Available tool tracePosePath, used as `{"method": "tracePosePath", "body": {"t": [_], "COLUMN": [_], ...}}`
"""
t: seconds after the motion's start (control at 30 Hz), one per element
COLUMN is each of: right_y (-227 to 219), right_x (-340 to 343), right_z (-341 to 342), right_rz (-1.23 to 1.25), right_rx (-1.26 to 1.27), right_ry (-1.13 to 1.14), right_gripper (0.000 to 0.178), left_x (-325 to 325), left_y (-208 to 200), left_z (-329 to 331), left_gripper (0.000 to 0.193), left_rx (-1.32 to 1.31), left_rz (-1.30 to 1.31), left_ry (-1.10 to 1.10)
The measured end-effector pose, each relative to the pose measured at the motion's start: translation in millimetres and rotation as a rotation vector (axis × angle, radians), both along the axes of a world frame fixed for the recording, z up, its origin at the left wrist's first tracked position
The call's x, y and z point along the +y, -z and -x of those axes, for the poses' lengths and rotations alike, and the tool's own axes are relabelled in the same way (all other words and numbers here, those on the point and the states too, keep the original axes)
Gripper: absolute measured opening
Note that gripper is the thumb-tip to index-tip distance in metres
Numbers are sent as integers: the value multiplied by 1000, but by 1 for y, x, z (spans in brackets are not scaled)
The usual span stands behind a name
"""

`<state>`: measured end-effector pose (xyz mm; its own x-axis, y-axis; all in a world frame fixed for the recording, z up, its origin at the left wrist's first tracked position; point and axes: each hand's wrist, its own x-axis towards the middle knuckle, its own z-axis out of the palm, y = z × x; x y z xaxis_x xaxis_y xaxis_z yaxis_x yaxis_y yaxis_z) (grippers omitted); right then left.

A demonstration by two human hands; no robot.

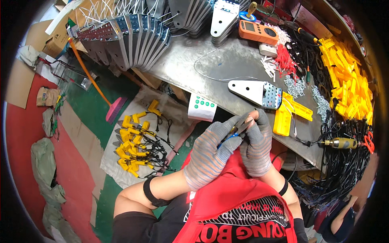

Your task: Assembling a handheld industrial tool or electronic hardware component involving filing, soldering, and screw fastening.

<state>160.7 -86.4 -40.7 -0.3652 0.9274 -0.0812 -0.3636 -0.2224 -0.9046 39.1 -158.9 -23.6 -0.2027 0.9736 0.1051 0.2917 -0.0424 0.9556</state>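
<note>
My left hand (214, 148), in a striped knit glove with bare fingertips, is wrapped round a pair of pliers (242, 124) with blue handles. The pliers' dark jaws point up toward my right hand (257, 143), gloved the same way. Its thumb and forefinger are pinched together beside the jaws; what lies between them is too small to make out. Just beyond, at the table's edge, rests a white tapered metal blade (246, 91) with a perforated bluish end (272, 96). Two yellow plastic handle shells (282, 120) lie against that end, with thin wires across them.
An orange meter (257, 32), red and white sleeves (286, 58) and screws (294, 86) lie on the metal table (178, 67). Yellow shells (348, 77) and black cords (344, 174) crowd the right. Stacked blades (129, 40) stand far left. Yellow-handled pieces (131, 146) lie on a cloth below.
</note>
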Motion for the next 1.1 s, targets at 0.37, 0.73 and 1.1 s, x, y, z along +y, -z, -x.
{"method": "tracePosePath", "body": {"t": [0.37,0.73,1.1], "right_y": [3,3,3], "right_x": [2,0,-2], "right_z": [-3,-1,-2], "right_rz": [-58,-70,-166], "right_rx": [-44,-12,-33], "right_ry": [14,39,80], "right_gripper": [18,14,17], "left_x": [1,1,1], "left_y": [-5,-6,-9], "left_z": [0,-1,2], "left_gripper": [42,40,39], "left_rx": [-75,-146,-175], "left_rz": [6,39,70], "left_ry": [21,53,74]}}
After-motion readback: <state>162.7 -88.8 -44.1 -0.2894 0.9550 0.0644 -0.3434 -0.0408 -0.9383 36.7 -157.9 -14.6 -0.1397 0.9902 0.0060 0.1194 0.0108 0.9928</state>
